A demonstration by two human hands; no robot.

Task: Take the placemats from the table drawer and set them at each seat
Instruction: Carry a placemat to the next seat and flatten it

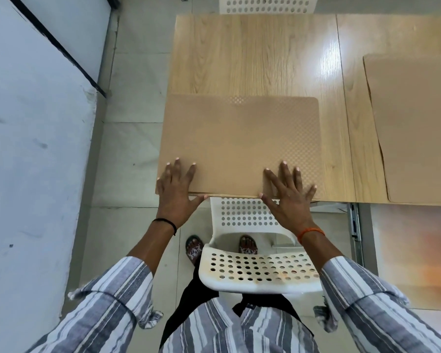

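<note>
Nearest to us stands a white chair with round holes, pushed toward the table edge. At the lower right we see an open drawer under the table; what lies in it is blurred, so we cannot tell its contents. Above the chair, our left hand and right hand lie flat with fingers spread on the near edge of a tan placemat; the thumbs reach below the edge. This placemat lies on the wooden table, its left side reaching past the table corner. A second placemat lies further right. Beyond the table stands another white chair.
</note>
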